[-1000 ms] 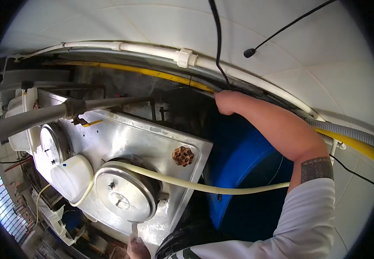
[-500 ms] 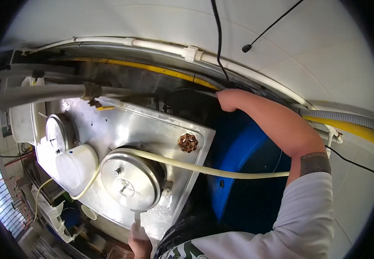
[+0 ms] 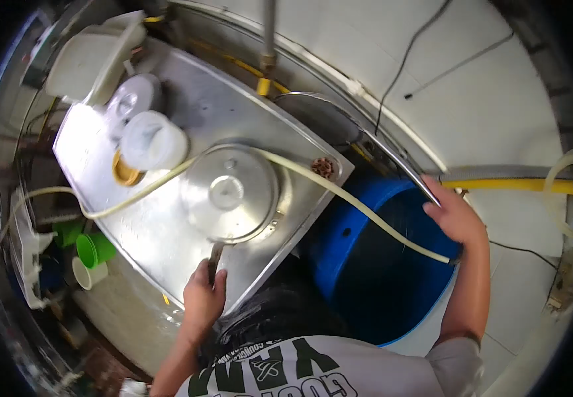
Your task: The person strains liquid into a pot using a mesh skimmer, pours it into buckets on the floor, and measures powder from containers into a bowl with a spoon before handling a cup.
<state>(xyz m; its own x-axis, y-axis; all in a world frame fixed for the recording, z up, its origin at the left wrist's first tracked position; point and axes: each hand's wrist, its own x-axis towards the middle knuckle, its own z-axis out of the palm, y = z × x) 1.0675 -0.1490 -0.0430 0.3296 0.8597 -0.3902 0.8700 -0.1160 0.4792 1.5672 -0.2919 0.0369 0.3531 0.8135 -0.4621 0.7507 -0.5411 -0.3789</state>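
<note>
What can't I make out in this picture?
Head view:
What's under the round silver metal lid: the lid covers it.
Bottom of the open blue plastic barrel: lost in shadow.
Near end of the long shiny metal rod: hidden by the right hand.
Small brown knobbly object: too blurred to identify.

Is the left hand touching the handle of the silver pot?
Touching. The head view shows the left hand gripping the handle, with the thumb and fingers on opposite sides of it.
</note>
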